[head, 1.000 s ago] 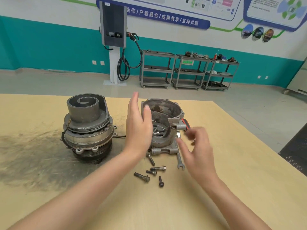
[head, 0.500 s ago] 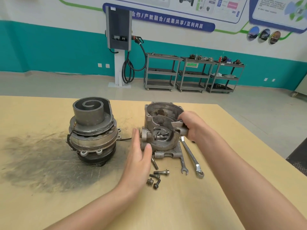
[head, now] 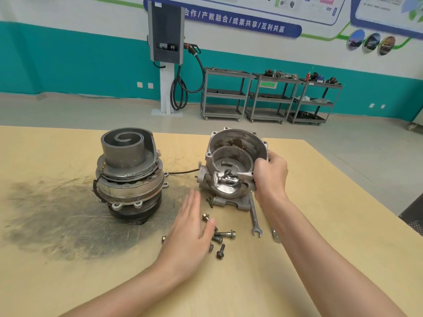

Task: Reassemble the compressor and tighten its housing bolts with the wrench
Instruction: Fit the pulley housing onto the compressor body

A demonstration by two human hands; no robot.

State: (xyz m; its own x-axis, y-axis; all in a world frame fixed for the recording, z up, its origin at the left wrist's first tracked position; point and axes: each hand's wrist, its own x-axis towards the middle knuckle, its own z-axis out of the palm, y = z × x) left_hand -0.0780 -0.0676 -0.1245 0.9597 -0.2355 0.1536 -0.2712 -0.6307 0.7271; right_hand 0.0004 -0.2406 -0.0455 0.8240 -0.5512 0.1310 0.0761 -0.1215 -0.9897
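On the wooden table (head: 320, 202), I saw the compressor body (head: 129, 177) standing at the left on a dark smudge, its spiral scroll facing up. Right of it, nearer me, my left hand (head: 190, 234) hovered flat with straight fingers over loose bolts (head: 225, 234). Further right, the open housing (head: 231, 165) held more bolts inside, and my right hand (head: 271, 173) gripped its right rim. A wrench (head: 255, 219) lay just near of the housing.

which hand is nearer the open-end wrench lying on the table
Right. The right hand grips the housing rim just above the wrench, its wrist over the handle. The left hand hovers over the loose bolts, further left.
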